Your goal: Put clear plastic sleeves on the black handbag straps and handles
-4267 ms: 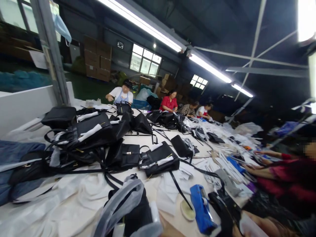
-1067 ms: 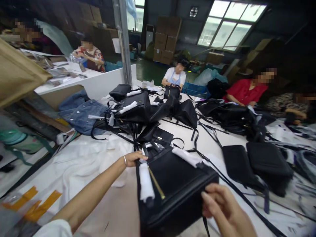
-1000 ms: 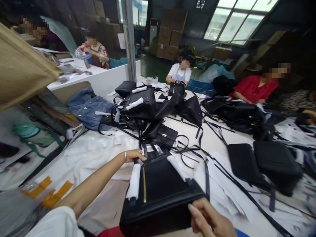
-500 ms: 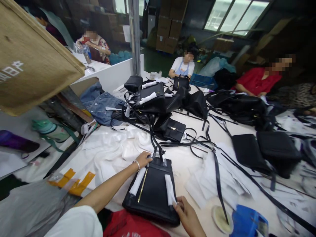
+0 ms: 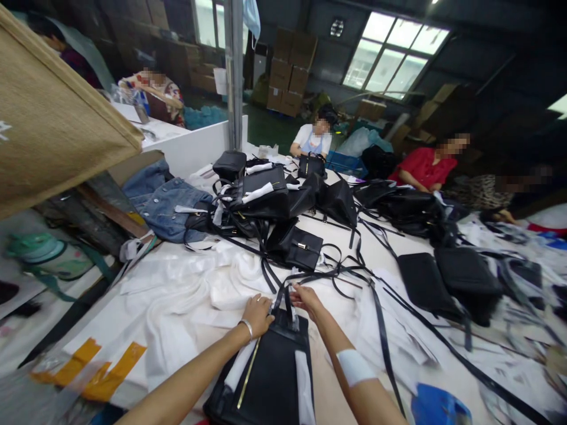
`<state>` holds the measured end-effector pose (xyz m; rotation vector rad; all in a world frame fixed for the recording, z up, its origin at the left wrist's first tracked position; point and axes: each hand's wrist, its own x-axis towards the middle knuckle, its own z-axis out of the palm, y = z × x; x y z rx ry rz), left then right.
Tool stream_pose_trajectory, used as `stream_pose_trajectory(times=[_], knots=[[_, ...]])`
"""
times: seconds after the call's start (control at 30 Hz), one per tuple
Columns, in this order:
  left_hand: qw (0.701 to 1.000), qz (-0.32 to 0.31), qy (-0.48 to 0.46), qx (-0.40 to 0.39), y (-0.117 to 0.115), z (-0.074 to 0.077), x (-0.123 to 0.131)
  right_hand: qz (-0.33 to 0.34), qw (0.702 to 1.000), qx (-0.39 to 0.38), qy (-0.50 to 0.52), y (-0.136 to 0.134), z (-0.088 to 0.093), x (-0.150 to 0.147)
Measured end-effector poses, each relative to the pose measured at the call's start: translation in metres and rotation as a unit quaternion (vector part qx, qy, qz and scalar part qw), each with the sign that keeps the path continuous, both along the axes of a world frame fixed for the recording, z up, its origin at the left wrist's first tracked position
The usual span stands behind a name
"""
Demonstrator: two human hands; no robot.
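A black handbag (image 5: 270,378) with a gold zip and white paper wraps lies flat on the table just in front of me. My left hand (image 5: 257,314) rests closed on its top left corner. My right hand (image 5: 306,298) pinches the black straps (image 5: 283,295) at the bag's top edge. A white patch sits on my right forearm. Black straps trail from the bag toward a heap of black bags (image 5: 261,200) further back.
White cloth (image 5: 186,289) covers the table's left part, with yellow tape (image 5: 88,366) near its edge. More black bags (image 5: 447,277) lie to the right. A blue item (image 5: 438,407) sits bottom right. Several seated people work at the far side. A tan board (image 5: 53,124) hangs at upper left.
The bag has come down flat and closer to me. My right hand left the bag's bottom corner and moved up to the straps at its top. My left hand stayed at the top corner.
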<state>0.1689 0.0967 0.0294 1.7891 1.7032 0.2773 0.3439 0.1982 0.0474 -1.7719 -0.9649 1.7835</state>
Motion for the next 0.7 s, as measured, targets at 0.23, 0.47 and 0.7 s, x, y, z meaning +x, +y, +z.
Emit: stream_pose_trajectory(times=[0.23, 0.47, 0.7], knots=[[1.0, -0.02, 0.003, 0.019, 0.005, -0.012, 0.0, -0.004, 0.992, -0.077, 0.097, 0.031, -0.006, -0.039], [0.999, -0.032, -0.023, -0.001, 0.015, -0.043, 0.004, -0.125, 0.956, 0.022, 0.263, 0.085, 0.04, -0.016], [0.999, -0.036, -0.004, -0.001, 0.018, -0.049, 0.01, -0.193, 0.912, 0.19, 0.307, 0.168, 0.175, 0.061]])
